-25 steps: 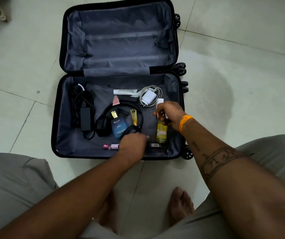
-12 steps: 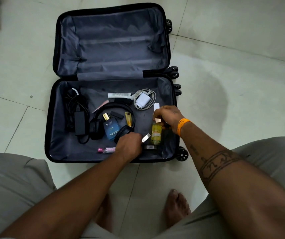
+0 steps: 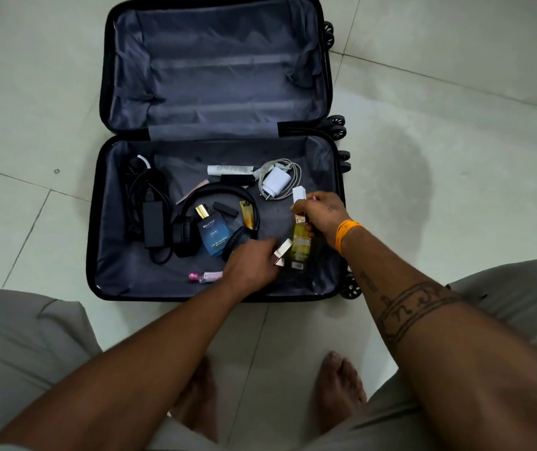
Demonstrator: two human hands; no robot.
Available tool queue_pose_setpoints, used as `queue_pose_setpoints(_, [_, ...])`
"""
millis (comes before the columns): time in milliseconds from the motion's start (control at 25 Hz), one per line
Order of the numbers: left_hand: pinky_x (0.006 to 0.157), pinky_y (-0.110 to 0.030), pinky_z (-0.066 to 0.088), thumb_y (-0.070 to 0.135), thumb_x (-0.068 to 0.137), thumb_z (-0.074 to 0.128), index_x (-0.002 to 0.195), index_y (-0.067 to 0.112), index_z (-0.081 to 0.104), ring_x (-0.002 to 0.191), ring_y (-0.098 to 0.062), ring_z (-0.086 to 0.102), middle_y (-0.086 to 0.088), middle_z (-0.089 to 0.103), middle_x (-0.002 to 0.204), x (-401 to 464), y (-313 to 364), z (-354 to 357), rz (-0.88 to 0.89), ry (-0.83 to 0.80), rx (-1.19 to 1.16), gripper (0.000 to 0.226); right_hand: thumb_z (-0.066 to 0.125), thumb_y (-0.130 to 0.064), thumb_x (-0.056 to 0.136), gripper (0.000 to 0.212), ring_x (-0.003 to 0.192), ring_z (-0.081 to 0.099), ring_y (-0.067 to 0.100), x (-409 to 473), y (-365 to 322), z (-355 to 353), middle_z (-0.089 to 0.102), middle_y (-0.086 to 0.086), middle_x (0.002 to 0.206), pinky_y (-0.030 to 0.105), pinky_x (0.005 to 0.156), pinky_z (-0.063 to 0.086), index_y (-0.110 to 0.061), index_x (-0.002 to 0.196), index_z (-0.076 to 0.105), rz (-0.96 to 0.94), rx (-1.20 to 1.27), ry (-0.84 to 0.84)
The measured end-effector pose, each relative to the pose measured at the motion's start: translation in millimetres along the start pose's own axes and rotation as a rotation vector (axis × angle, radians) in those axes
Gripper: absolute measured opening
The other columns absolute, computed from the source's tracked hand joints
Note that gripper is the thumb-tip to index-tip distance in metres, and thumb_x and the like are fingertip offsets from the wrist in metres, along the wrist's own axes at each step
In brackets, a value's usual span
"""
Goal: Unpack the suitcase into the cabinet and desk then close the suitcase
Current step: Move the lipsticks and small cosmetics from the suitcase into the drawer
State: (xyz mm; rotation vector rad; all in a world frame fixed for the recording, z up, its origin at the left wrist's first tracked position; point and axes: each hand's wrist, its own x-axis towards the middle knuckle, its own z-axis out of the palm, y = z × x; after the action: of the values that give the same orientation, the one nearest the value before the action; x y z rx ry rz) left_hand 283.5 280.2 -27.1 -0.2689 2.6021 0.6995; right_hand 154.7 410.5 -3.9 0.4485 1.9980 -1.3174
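Right hand (image 3: 320,216): fingers curled round the neck of the yellow bottle (image 3: 301,245), also pinching a white tag (image 3: 299,193); orange band (image 3: 345,234) on the wrist.
Left hand (image 3: 250,265): fingers pinch a small gold cap (image 3: 282,252) just beside the bottle.
Yellow bottle: near right corner of the suitcase (image 3: 104,222), lying along the lining.
Suitcase: open flat on the tiled floor (image 3: 455,157), far half bare.
Headphones (image 3: 215,219): centre of near half, ringed around a blue cologne (image 3: 213,236).
Gold tube (image 3: 247,214): just right of the cologne.
Black adapter (image 3: 153,222): left side, with its cables.
White charger (image 3: 276,182): far right, cord coiled round it.
White tube (image 3: 229,169): beside the charger.
Pink vial (image 3: 205,276): near edge, left of the left hand.
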Motion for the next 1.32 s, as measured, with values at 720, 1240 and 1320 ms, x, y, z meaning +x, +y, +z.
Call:
queue_pose_setpoints(720, [0.059, -0.033, 0.050, 0.026, 0.085, 0.086, 0.094, 0.015, 0.073, 0.058, -0.018, 0.062, -0.010, 0.072, 0.085, -32, 34, -212, -0.432, 0.371, -1.453, 0.019, 0.078, -0.010, 0.090, 0.013, 0.046, 0.042, 0.010, -116, -116, 15, 0.054, -0.002, 0.058, 0.021, 0.047, 0.040, -0.009, 0.089, 0.065, -0.031, 0.272, -0.097])
queue_pose_setpoints(1240, [0.042, -0.019, 0.043, 0.022, 0.091, 0.080, 0.096, 0.011, 0.070, 0.046, -0.008, 0.058, -0.001, 0.066, 0.067, -244, 214, -490, -0.472, 0.349, -1.378, 0.017, 0.084, -0.012, 0.086, 0.031, 0.049, 0.048, 0.008, -420, -339, -85, 0.063, 0.008, 0.073, 0.022, 0.046, 0.046, 0.008, 0.105, 0.069, -0.157, 0.311, -0.121])
queue_pose_setpoints(1320, [0.044, -0.020, 0.047, 0.022, 0.090, 0.081, 0.100, 0.007, 0.071, 0.049, -0.007, 0.061, -0.005, 0.069, 0.073, -267, 260, -530, -0.409, 0.359, -1.335, 0.020, 0.086, -0.012, 0.083, 0.033, 0.046, 0.047, 0.008, -464, -369, -122, 0.061, 0.006, 0.067, 0.023, 0.045, 0.044, 0.010, 0.101, 0.068, -0.174, 0.362, -0.068])
